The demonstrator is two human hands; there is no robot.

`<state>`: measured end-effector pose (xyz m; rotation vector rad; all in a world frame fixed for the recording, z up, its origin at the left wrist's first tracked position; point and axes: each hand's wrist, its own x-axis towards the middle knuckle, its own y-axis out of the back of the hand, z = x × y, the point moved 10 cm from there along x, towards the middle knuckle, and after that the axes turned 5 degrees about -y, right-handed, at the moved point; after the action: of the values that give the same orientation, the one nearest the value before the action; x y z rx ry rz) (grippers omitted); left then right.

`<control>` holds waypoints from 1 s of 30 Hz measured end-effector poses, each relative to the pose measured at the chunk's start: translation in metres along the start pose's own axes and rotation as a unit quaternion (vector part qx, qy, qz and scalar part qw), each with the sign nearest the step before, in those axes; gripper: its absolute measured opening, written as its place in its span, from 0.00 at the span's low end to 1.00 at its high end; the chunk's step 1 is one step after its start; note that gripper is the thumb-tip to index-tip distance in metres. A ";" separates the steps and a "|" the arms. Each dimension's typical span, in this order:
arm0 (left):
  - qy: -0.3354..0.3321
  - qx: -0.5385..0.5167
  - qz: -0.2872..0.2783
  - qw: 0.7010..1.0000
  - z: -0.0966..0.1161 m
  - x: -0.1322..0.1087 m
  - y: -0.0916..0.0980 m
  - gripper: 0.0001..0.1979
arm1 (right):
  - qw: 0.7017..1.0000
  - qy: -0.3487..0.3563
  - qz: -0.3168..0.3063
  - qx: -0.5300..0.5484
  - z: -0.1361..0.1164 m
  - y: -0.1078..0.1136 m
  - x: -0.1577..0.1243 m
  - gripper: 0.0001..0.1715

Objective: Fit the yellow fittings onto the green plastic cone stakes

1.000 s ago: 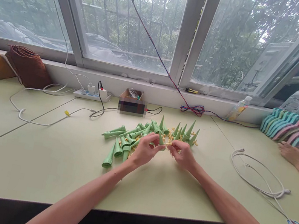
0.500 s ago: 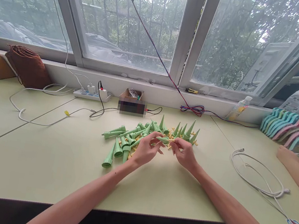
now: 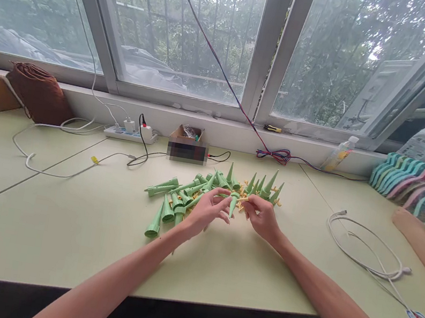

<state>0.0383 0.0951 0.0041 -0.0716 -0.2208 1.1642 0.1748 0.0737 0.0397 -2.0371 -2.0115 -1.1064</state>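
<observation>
My left hand [image 3: 210, 210] pinches a green plastic spike [image 3: 233, 206] by its wide end, with the tip pointing down toward the table. Facing it, my right hand [image 3: 262, 216] is closed on a small yellow valve piece [image 3: 243, 199], whose end meets the spike near its wide end. Whether the two are joined I cannot tell. Behind and left of my hands lies a heap of green spikes [image 3: 168, 211] with small yellow pieces among them. Several green spikes with yellow pieces [image 3: 269, 183] stand point-up just beyond my right hand.
At right, another person's hand [image 3: 409, 222] rests by pastel hangers [image 3: 404, 183]. A white cable [image 3: 368, 253] lies coiled on the table [image 3: 73, 233]. Toward the window are a power strip [image 3: 130, 134], a small box [image 3: 187, 136], bundled wires [image 3: 274, 154] and a bottle [image 3: 339, 154].
The green spike in my left hand has turned from lying sideways to pointing down. My right hand stays almost still. At right, the nearest hanger has shifted slightly.
</observation>
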 end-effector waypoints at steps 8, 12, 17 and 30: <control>-0.093 0.094 0.011 0.991 0.019 -0.003 0.000 0.23 | 1.000 0.004 -0.001 -0.011 -0.001 -0.001 0.000 0.22; -0.132 0.129 0.008 0.983 0.023 -0.004 0.000 0.20 | 1.000 0.004 -0.001 -0.012 -0.001 -0.001 0.000 0.23; -0.154 0.179 0.016 0.972 0.026 -0.006 0.001 0.18 | 1.000 0.004 -0.002 -0.012 -0.001 -0.002 0.000 0.23; -0.166 0.216 0.031 0.962 0.030 -0.009 0.002 0.16 | 1.000 0.003 -0.002 -0.011 -0.002 -0.002 0.000 0.23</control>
<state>0.0271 0.0861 0.0314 0.5080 -0.2563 1.2608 0.1723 0.0726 0.0401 -2.0380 -2.0104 -1.1391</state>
